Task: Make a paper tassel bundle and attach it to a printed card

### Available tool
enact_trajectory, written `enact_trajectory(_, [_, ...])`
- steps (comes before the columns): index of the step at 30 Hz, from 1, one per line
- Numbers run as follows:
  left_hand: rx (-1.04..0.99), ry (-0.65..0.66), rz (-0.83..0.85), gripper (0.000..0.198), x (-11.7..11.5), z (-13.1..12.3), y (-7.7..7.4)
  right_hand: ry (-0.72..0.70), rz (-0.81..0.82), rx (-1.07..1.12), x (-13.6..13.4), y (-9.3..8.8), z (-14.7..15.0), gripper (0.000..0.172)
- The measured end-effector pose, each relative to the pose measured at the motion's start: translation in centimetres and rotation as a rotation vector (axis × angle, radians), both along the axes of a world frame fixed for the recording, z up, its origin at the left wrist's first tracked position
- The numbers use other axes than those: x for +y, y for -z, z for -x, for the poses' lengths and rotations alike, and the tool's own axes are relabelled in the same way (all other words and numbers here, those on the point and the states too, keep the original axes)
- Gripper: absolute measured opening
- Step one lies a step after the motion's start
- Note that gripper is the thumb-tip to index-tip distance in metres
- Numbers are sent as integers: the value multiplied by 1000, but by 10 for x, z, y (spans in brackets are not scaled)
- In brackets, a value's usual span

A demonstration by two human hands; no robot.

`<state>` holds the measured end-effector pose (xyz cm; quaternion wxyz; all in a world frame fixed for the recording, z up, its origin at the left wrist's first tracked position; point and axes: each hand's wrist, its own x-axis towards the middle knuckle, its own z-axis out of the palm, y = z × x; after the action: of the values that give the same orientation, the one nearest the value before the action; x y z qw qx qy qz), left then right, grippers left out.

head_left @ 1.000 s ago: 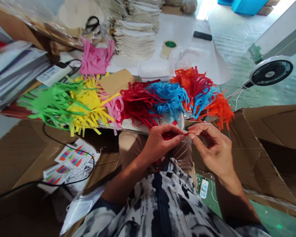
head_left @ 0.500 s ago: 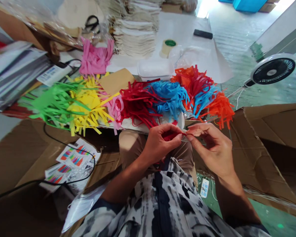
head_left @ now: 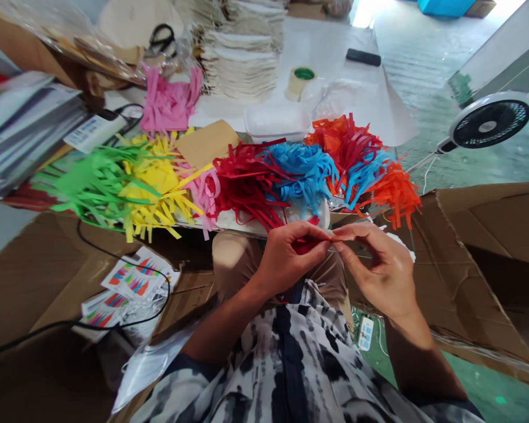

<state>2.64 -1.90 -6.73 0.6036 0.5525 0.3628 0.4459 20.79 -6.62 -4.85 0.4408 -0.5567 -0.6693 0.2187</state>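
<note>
Flat, red, ribbon-like strip (head_left: 307, 247) is being pinched by left hand (head_left: 286, 258), its tip being clamped by right hand (head_left: 385, 270), fingers closed together.

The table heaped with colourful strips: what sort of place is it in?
Likely a small craft workshop, though that's a guess: the picture shows heaps of coloured strips, black-handled scissors and a roll of tape.

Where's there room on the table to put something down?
On the white sheet, between the pale stack and the black object, beyond the tape roll. The near side is crowded, from green strips across to orange strips.
</note>
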Motion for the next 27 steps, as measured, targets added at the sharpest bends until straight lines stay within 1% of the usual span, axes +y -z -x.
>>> enact_trajectory(2, [18, 16, -4, 12, 1, 1, 0, -18, 11, -22, 1, 0, -2, 10])
enact_trajectory(6, [15, 83, 49, 17, 2, 3, -1, 22, 28, 32, 2, 2, -5, 5])
enact_trajectory(9, [0, 75, 82, 18, 2, 2, -1, 34, 40, 77, 3, 2, -7, 7])
enact_trajectory(11, [-23, 60, 94, 21, 2, 0, 0, 17, 53, 125, 4, 1, -9, 9])
enact_trajectory(14, [-76, 29, 56, 26, 3, -4, 3, -15, 87, 209, 5, 0, -11, 15])
enact_trajectory(18, [-124, 43, -9, 24, 5, -8, 9, -44, 136, 261, 5, 3, -11, 22])
enact_trajectory(23, [-137, 49, -31, 25, 5, -9, 12, -103, 164, 348, 5, 6, -12, 35])
enact_trajectory(25, [-144, 60, -53, 24, 4, -9, 11, -73, 163, 374, 6, 6, -12, 30])
enact_trajectory(27, [-146, 84, -78, 22, 4, -8, 10, -14, 147, 382, 6, 5, -11, 24])
